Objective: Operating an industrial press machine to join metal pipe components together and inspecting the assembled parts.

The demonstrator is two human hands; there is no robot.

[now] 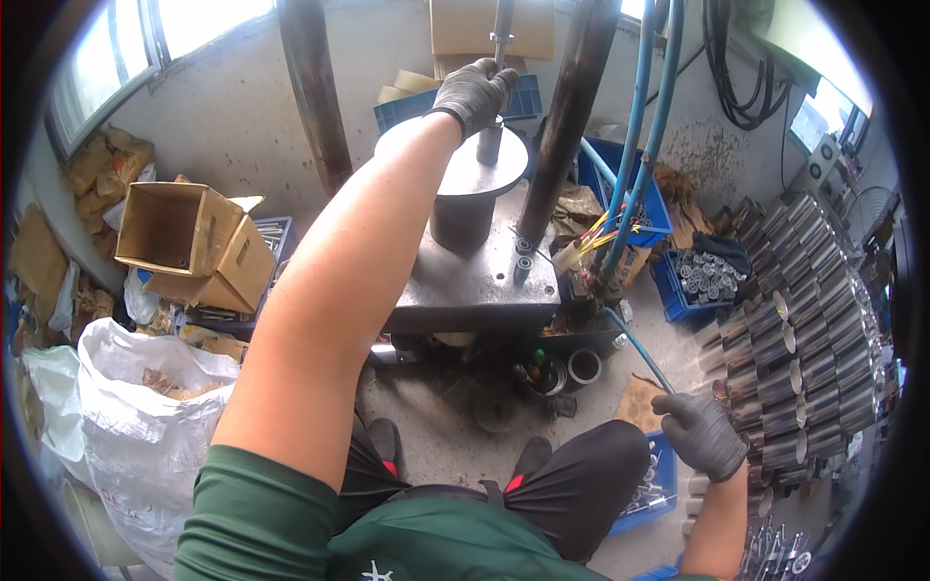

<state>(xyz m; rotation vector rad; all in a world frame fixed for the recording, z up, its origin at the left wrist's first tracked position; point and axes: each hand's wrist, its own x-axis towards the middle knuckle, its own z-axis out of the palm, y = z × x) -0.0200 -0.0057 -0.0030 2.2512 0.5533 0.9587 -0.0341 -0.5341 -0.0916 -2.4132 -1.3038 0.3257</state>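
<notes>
My left hand (475, 94), in a grey glove, reaches far forward with its fingers wrapped round an upright metal rod (503, 24). Below that hand, a short metal cylinder (489, 147) stands on a round steel plate (499, 172). The plate rests on a thick dark post (463, 225) above a heavy steel machine table (455, 281). At the right, my gloved right hand (702, 436) is closed on the near end of a thin blue lever (639, 351), which slants down from the machine. My left forearm covers part of the plate and table.
Dark columns (315, 92) flank the plate, and blue hoses (641, 126) hang beside the right one. Shiny metal tubes (814, 320) are stacked at the right, near blue bins (690, 308) of metal parts. A white sack (145, 436) and cardboard box (170, 230) stand left.
</notes>
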